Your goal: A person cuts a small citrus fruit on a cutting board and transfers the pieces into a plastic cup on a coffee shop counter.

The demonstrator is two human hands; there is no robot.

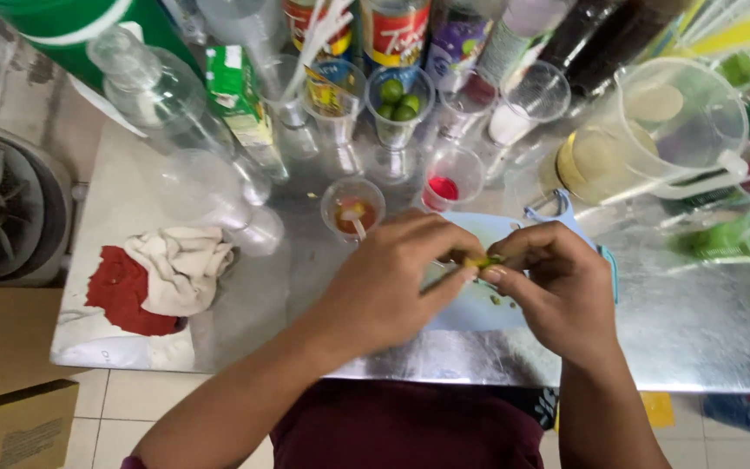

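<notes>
My left hand (397, 278) and my right hand (553, 282) meet over a pale blue cutting board (479, 308) on the metal counter. Between the fingertips of both hands sits a small green-yellow piece of lime (482, 260). Small bits of it lie on the board below. Just beyond my left hand stands a small clear cup (352, 208) with orange-red contents and a white stick. A clear cup of whole green limes (398, 102) stands farther back.
A cup with red powder (450, 178), several clear cups, syrup bottles, and a large clear pitcher (653, 130) crowd the far side. A beige cloth (180, 269) over a red cloth lies left. A fan (2, 208) and cardboard boxes (10, 382) sit beside the counter.
</notes>
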